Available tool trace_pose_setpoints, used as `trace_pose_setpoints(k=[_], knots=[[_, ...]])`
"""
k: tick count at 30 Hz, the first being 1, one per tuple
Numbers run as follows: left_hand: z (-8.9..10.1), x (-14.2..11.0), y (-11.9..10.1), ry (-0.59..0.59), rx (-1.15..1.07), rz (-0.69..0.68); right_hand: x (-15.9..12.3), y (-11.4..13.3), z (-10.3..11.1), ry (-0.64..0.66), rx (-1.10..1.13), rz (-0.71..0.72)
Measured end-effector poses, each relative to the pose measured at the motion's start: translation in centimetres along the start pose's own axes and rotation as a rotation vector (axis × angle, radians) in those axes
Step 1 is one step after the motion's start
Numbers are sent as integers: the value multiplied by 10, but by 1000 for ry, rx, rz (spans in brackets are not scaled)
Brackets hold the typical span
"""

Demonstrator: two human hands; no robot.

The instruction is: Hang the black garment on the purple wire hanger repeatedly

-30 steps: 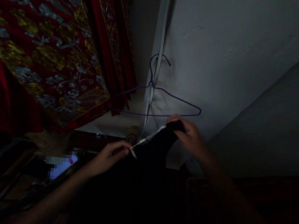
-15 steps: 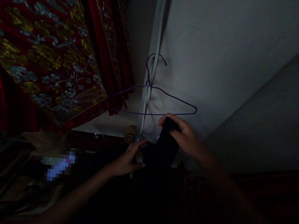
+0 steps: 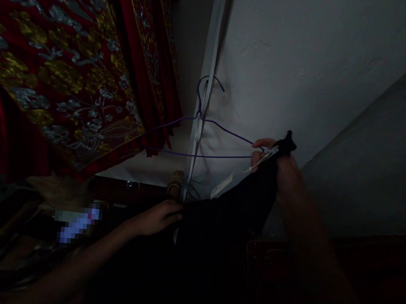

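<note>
A thin purple clothes hanger (image 3: 220, 157) hangs by its hook on a narrow pale strip along the wall. At its right end my right hand (image 3: 271, 157) is closed on a bunched edge of a black garment (image 3: 224, 222), thumb and fingers around the hanger's corner. A pale tag (image 3: 222, 186) dangles from the garment on a white string. Lower and to the left, my left hand (image 3: 159, 218) grips another edge of the black cloth, fingers curled. Darkness hides the garment's lower part and its exact kind.
Red cloth with gold and silver embroidery (image 3: 62, 69) hangs at the upper left, overlapping the hanger's left end. A tan clog (image 3: 176, 180) shows below the hanger. Cluttered items lie at lower left. The pale wall (image 3: 307, 61) rises behind and to the right.
My right hand has moved right and up with the garment's edge to the hanger's right corner. My left hand has shifted slightly left and down. The tag now shows.
</note>
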State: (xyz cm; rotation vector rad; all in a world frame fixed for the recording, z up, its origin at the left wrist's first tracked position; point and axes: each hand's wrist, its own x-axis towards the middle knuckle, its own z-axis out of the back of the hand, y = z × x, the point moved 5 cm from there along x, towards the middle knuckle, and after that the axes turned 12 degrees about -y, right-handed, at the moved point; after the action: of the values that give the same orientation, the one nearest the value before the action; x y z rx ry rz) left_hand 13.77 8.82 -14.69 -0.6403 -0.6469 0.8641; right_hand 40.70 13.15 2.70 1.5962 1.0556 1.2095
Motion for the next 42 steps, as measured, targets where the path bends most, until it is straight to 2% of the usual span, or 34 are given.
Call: trace_pose_setpoints(k=[3, 5, 7, 10, 13, 16, 19, 21, 26, 29, 31, 33, 35, 37, 40, 42], knots=[[47, -5, -4, -161, -125, 89, -3, -30, -29, 242, -85, -168], [81, -5, -16, -284, -139, 72, -2, -52, -44, 271, -204, -160], [113, -4, -29, -418, -67, 4, 3, -69, -52, 225, -334, -80], [148, -5, -34, -578, 143, -66, 14, -76, -48, 64, -486, 65], [169, -9, -15, -639, 356, 69, 20, -63, -29, -80, -589, 147], [177, -11, 1, -650, 452, 248, 18, -45, -7, -153, -625, 176], [177, -3, -5, -684, 355, 304, 11, -36, 3, -130, -648, 154], [176, 10, -18, -711, 274, 261, 4, -35, 2, -86, -652, 125], [174, 53, -53, -765, 178, 56, -10, -44, -8, 20, -585, 70], [167, 72, -70, -751, 101, -6, -16, -48, -14, 92, -575, 76], [163, 76, -82, -760, 155, -63, -20, -44, -14, 111, -577, 141], [161, 75, -90, -781, 245, -100, -22, -28, -5, -4, -577, 306], [163, 72, -92, -786, 284, -110, -23, -3, 14, -231, -563, 482], [167, 70, -89, -761, 267, -106, -20, 18, 33, -412, -560, 560], [174, 71, -82, -691, 250, -88, -7, 41, 52, -502, -614, 612], [179, 72, -80, -667, 268, -91, 2, 49, 58, -483, -689, 605]])
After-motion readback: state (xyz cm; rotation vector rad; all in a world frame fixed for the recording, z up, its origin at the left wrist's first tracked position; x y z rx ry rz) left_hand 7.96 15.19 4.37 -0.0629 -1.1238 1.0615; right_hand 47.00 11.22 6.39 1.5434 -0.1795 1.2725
